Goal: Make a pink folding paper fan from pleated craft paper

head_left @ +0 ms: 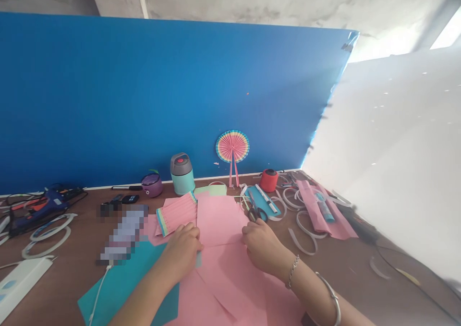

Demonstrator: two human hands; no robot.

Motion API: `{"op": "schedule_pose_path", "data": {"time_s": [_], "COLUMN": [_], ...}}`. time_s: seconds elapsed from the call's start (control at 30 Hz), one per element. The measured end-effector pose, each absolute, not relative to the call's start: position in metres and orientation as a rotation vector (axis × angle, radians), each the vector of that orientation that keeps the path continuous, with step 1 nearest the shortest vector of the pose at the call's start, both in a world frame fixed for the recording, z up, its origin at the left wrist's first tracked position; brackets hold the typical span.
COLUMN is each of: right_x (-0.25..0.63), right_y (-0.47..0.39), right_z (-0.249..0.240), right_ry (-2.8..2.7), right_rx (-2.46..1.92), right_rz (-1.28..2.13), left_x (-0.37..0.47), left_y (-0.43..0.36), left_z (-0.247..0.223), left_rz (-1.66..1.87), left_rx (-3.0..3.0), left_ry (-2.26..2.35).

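A pink sheet of paper (220, 220) lies in front of me, with a crease or lower edge running across between my hands. At its left edge my left hand (184, 247) has curled fingers pressed together on the paper. My right hand (262, 244) pinches the right edge, its fingertips partly hidden from me. Under both wrists spread more pink sheets (230, 287). Beside my left hand rests a pleated pink strip (177, 214) with blue and yellow ends. Dark-handled scissors (257, 214) lie just beyond my right hand.
A round paper fan (232, 147) stands against the blue board (144, 95). Nearby are a teal flask (182, 175), purple pot (151, 185), red container (268, 180), white marker (265, 199), phone (124, 232), glue gun (54, 201), power strip (23, 287), teal paper (126, 287) and curled white strips (306, 225).
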State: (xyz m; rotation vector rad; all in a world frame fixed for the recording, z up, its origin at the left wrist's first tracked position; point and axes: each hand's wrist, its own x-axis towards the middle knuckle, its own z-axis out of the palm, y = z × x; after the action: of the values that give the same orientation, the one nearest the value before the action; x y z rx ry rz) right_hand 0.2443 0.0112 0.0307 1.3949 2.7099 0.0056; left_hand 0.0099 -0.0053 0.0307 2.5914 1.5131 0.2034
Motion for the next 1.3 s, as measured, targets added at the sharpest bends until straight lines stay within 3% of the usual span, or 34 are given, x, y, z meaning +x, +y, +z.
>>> {"op": "schedule_pose_path", "data": {"time_s": [0.3,0.53,0.73,1.13,1.2,1.3], "right_x": [0.241,0.243,0.241,0.218,0.224,0.229], "right_y": [0.018,0.023,0.022,0.003,-0.003,-0.009], "right_z": [0.012,0.006,0.004,-0.010,-0.001,0.009], "right_ry": [2.828,2.892,3.114,3.642,3.759,3.841], "right_rx": [1.410,1.445,1.596,1.002,1.104,1.281], "right_rz": [0.162,0.191,0.033,0.076,0.223,0.710], "left_x": [0.003,0.006,0.025,0.037,0.030,0.021], "left_y": [0.002,0.003,-0.006,-0.005,-0.005,-0.007], "left_z": [0.020,0.008,0.001,-0.015,-0.012,-0.007], "left_rz": [0.262,1.028,0.898,1.039,1.198,1.357], "left_rx": [2.440,2.326,2.073,2.015,2.107,2.360], "left_ry": [1.743,1.745,1.516,1.606,1.540,1.473]}}
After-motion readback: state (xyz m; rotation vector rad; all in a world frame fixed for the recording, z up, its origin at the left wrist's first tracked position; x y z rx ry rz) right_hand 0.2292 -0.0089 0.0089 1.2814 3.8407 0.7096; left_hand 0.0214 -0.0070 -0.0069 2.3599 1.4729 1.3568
